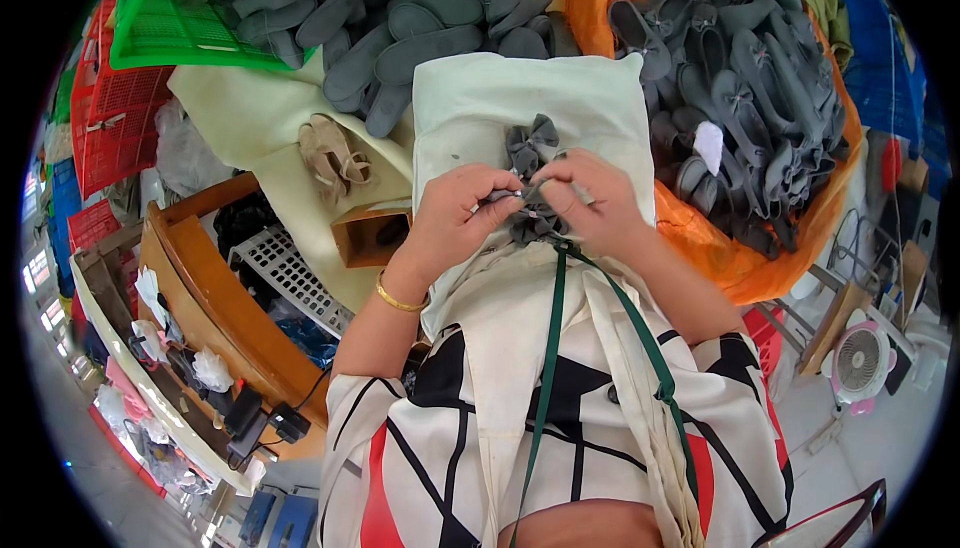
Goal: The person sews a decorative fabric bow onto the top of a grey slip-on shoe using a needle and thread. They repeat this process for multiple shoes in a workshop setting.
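My left hand (460,210) is closed, with thumb and forefinger pinching a small grey fabric piece (508,194). My right hand (592,200) comes at it from the other side, its fingers pressed together on the same grey fabric. Both hands are over a pale cushion (530,78) on my lap. Just beyond my fingers a grey fabric bow (532,140) lies on the cushion. More gathered grey fabric (535,225) shows below my hands, partly covered by them. Fine details between the fingertips are too small to make out.
Many loose grey shoes (430,53) are heaped ahead, beside a green basket (190,33). At the right an orange sack (775,273) holds grey shoes with bows. Beige shoes (330,158) lie left, near an open small box (360,238) and a wooden desk (225,298). A fan (860,361) stands right.
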`<state>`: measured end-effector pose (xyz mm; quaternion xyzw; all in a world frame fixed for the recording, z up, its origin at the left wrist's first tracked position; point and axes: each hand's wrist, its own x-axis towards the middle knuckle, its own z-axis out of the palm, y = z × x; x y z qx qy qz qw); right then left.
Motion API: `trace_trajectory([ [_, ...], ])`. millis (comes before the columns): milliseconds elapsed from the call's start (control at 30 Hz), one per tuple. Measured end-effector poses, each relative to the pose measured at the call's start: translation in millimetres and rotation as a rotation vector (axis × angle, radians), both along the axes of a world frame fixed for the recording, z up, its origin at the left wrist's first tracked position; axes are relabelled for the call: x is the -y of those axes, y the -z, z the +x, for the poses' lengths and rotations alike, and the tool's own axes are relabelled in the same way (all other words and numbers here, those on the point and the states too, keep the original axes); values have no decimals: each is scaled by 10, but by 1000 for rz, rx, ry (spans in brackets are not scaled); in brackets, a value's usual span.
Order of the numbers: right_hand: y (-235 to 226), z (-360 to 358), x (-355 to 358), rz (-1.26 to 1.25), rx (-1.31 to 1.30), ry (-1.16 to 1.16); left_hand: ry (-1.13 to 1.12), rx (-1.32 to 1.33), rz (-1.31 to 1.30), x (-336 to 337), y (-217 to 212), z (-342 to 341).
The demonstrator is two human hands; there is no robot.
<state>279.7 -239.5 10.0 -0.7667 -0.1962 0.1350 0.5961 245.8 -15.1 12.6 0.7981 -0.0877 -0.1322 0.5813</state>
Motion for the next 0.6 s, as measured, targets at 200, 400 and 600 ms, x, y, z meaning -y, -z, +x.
trace_trajectory([
  [200,-203,132,230,59,-454,-76,7,230,119,-26,-141,-76],
  [400,-339,103,208,-95,-312,-356,53,419,149,-48,-172,-85],
  [600,-294,70,180,-106,-232,-406,57,433,130,-44,-220,-87],
])
